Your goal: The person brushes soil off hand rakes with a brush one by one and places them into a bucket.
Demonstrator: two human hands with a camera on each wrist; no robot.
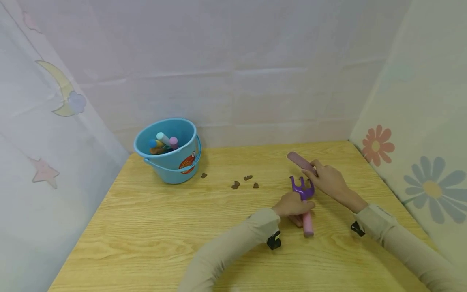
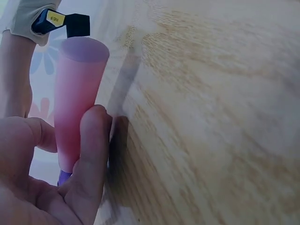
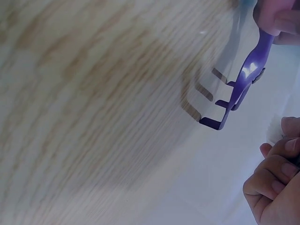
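My left hand (image 1: 292, 204) grips the pink handle of a small purple hand rake (image 1: 308, 225), near the right side of the table. In the left wrist view, thumb and fingers wrap the pink handle (image 2: 77, 98). The rake's purple prongs (image 3: 251, 70) are tilted over the wood in the right wrist view. Just beyond them, my right hand (image 1: 330, 181) holds a mauve stick-like tool (image 1: 300, 160) that points up and left. Its other end is hidden by the fingers, so its kind is unclear. In the right wrist view, the right fingers (image 3: 269, 176) are curled.
A light-blue bucket (image 1: 171, 172) with a handle stands at the back left, holding several tools with coloured handles (image 1: 173, 142). Several small brown bits (image 1: 236, 184) lie scattered on the wooden table (image 1: 164, 235). Printed cloth walls (image 1: 233, 81) surround the back and sides.
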